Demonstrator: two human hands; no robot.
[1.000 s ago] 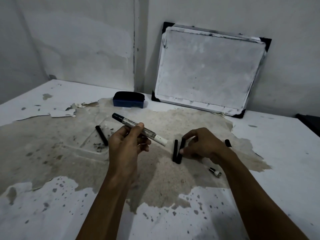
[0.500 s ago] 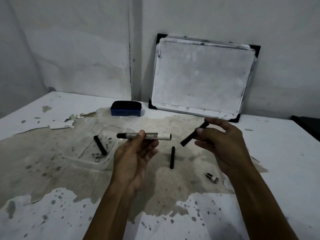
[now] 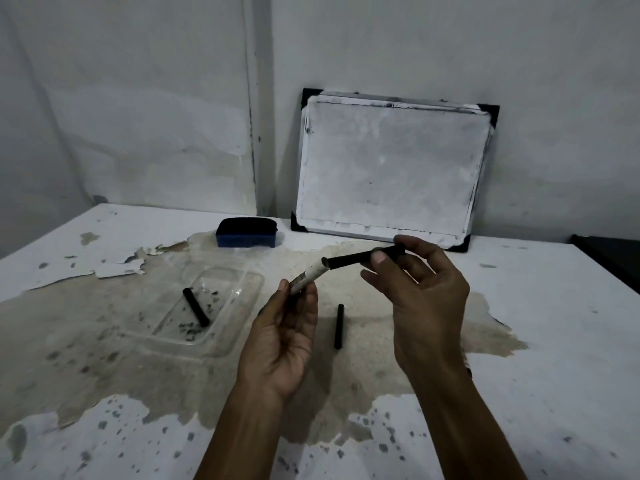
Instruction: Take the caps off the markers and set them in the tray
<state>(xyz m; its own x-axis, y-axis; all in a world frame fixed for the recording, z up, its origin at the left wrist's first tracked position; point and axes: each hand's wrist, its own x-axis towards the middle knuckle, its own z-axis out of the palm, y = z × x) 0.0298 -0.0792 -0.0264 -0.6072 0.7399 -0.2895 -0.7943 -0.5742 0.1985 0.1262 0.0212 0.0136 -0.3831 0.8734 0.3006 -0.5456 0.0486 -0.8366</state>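
Head view: my left hand [image 3: 277, 344] grips the marker [image 3: 310, 277], my right hand [image 3: 422, 299] pinches the black stick [image 3: 349, 260] at its mouth; misaligned, it could jam or smear ink.

Marker barrel [image 3: 311, 274]: lower end hidden inside left hand [image 3: 280, 337], only pale upper part shows. Black rod [image 3: 353, 260]: right end covered by right hand [image 3: 422, 299] thumb and fingers [image 3: 379, 259]; how far rod enters barrel mouth cannot tell. Both forearms cut by bottom edge of frame. Dark object [image 3: 609, 261] at right edge cut off, unidentifiable. Specks in clear tray [image 3: 221, 344] too small to tell. Small dark bit [image 3: 469, 372] behind right wrist mostly hidden. Desk [image 3: 554, 341] cut by frame edges.
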